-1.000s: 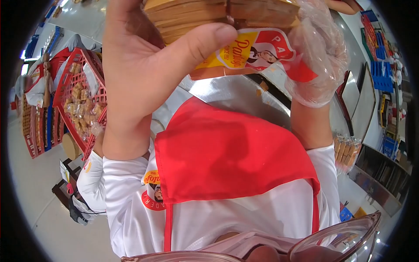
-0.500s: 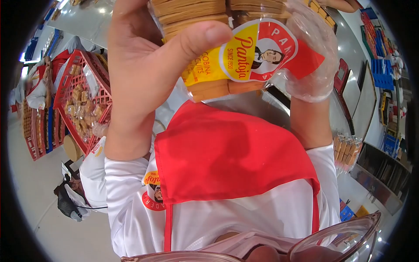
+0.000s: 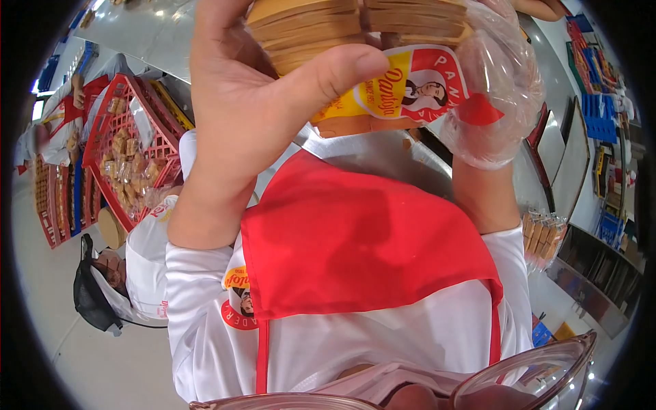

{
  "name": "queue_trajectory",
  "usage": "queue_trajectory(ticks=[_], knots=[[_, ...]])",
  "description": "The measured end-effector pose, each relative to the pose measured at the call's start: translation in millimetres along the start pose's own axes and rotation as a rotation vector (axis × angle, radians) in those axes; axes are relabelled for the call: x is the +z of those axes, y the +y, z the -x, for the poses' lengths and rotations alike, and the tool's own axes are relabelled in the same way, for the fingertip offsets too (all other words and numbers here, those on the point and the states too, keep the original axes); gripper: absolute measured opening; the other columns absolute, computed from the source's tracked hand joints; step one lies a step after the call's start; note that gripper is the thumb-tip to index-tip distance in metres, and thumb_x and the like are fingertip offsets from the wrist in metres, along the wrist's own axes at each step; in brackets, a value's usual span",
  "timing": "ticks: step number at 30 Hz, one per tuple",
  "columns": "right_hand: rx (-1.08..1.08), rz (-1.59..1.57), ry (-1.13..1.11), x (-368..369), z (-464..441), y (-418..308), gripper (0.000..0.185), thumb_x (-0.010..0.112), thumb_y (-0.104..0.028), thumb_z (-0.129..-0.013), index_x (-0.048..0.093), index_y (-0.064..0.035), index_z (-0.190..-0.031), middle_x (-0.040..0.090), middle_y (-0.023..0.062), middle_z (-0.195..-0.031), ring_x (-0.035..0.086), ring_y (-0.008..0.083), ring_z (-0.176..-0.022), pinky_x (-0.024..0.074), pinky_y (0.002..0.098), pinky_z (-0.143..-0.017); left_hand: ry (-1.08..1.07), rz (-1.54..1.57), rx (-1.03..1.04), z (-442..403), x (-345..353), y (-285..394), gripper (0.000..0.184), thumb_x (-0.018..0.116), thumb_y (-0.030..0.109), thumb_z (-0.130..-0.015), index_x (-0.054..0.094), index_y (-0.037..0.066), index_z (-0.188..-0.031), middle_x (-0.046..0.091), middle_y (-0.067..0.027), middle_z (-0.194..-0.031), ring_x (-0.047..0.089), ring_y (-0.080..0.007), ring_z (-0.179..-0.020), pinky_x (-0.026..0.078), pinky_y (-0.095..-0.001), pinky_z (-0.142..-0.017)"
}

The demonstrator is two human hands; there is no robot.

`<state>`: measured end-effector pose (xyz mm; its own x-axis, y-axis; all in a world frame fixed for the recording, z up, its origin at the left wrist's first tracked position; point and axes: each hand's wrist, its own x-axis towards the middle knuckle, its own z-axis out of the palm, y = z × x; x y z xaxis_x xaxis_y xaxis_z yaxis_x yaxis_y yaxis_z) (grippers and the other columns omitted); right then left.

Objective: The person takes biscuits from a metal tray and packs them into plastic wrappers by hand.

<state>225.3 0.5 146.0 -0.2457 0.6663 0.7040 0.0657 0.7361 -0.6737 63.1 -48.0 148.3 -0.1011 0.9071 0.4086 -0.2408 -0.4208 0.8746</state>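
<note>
Near the top of the head view, a clear pack of tan biscuits [image 3: 307, 27] is raised in front of my chest. Its yellow, red and white label [image 3: 430, 92] reads "Pantoja". My left hand [image 3: 260, 102], bare, grips the pack from the left, thumb lying across the front; its other fingers are mostly hidden behind. My right hand [image 3: 495, 89], in a clear plastic glove, closes around the right end, with the label's red tip against it. Stacked flat biscuits show through the wrapping.
A metal table [image 3: 355, 147] lies beneath the pack. On the left, a red crate [image 3: 102, 154] holds several wrapped goods, beside a co-worker in a black cap [image 3: 92, 294]. Packed biscuits [image 3: 543, 236] lie at right, with blue crates [image 3: 598, 113] beyond.
The pack has tipped and shifted slightly right, with both hands still on it. My left thumb covers more of the label. The co-worker at left has turned their head.
</note>
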Motion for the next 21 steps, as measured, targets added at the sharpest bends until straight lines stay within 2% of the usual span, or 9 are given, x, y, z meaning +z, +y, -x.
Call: queue_trajectory(ticks=[3,5,7,10,12,13,15,18,21], knots=[[0.077,0.118,0.060,3,5,-7,0.033,0.067,-0.023,-0.072,0.061,0.0015,-0.093,0.054,0.0177,-0.108,0.048,0.0254,-0.106,0.0362,0.0365,-0.091,0.033,0.104,-0.037,0,2,-1,0.051,0.075,0.008,-0.066,0.041,0.004,-0.103,0.055,-0.0080,-0.089,0.055,-0.0148,-0.086,0.045,-0.0251,-0.077],[0.141,0.147,0.128,6,11,-3,0.034,0.067,-0.023,-0.072,0.059,0.0015,-0.094,0.055,0.0164,-0.105,0.051,0.0233,-0.102,0.0395,0.0343,-0.087,0.029,0.120,-0.005,1,-2,-7,0.045,0.073,0.009,-0.068,0.044,0.004,-0.104,0.055,-0.0082,-0.093,0.055,-0.0156,-0.087,0.044,-0.0260,-0.079],[0.190,0.127,0.158,0,16,5,0.036,0.067,-0.023,-0.072,0.057,0.0014,-0.097,0.055,0.0148,-0.103,0.053,0.0211,-0.098,0.0427,0.0317,-0.083,0.007,0.029,0.082,4,-16,-22,0.047,0.069,0.006,-0.071,0.045,0.005,-0.112,0.055,-0.0081,-0.103,0.055,-0.0181,-0.094,0.043,-0.0283,-0.084],[0.074,0.418,0.000,-12,16,-3,0.038,0.062,-0.025,-0.076,0.053,0.0011,-0.102,0.054,0.0130,-0.104,0.055,0.0192,-0.092,0.0460,0.0284,-0.078,0.032,0.089,0.047,4,-19,-23,0.048,0.068,0.007,-0.072,0.043,0.005,-0.112,0.055,-0.0086,-0.103,0.055,-0.0187,-0.094,0.043,-0.0287,-0.084],[0.223,0.178,-0.063,-16,8,-20,0.040,0.056,-0.029,-0.080,0.051,0.0008,-0.106,0.054,0.0126,-0.105,0.056,0.0192,-0.092,0.0465,0.0284,-0.078,0.024,0.109,0.048,4,-21,-29,0.048,0.068,0.008,-0.072,0.042,0.005,-0.113,0.055,-0.0091,-0.103,0.055,-0.0192,-0.094,0.044,-0.0290,-0.084],[0.430,-0.222,-0.042,-18,0,-30,0.041,0.053,-0.032,-0.082,0.050,0.0007,-0.107,0.053,0.0125,-0.106,0.055,0.0196,-0.093,0.0460,0.0294,-0.079,0.018,0.120,0.051,4,-23,-31,0.048,0.068,0.009,-0.072,0.042,0.005,-0.113,0.055,-0.0093,-0.103,0.055,-0.0194,-0.094,0.044,-0.0291,-0.084],[0.634,-0.635,0.035,-13,-4,-35,0.047,0.046,-0.039,-0.085,0.049,0.0008,-0.110,0.053,0.0124,-0.108,0.054,0.0199,-0.095,0.0444,0.0312,-0.083,0.019,0.183,0.020,4,-25,-33,0.047,0.066,0.009,-0.073,0.041,0.005,-0.113,0.054,-0.0102,-0.104,0.054,-0.0202,-0.096,0.044,-0.0303,-0.084],[0.577,-0.606,0.130,7,4,-26,0.056,0.040,-0.048,-0.086,0.047,0.0013,-0.113,0.053,0.0123,-0.109,0.052,0.0200,-0.099,0.0408,0.0332,-0.088,0.008,0.281,-0.045,3,-31,-36,0.046,0.064,0.008,-0.075,0.040,0.005,-0.114,0.054,-0.0115,-0.106,0.054,-0.0214,-0.098,0.045,-0.0323,-0.085],[0.503,-0.625,0.102,9,7,-15,0.061,0.041,-0.052,-0.085,0.047,0.0014,-0.113,0.052,0.0121,-0.111,0.051,0.0203,-0.103,0.0379,0.0339,-0.091,-0.011,0.433,-0.098,3,-26,-32,0.050,0.064,0.003,-0.074,0.037,0.006,-0.116,0.052,-0.0108,-0.107,0.055,-0.0201,-0.096,0.046,-0.0319,-0.083]])
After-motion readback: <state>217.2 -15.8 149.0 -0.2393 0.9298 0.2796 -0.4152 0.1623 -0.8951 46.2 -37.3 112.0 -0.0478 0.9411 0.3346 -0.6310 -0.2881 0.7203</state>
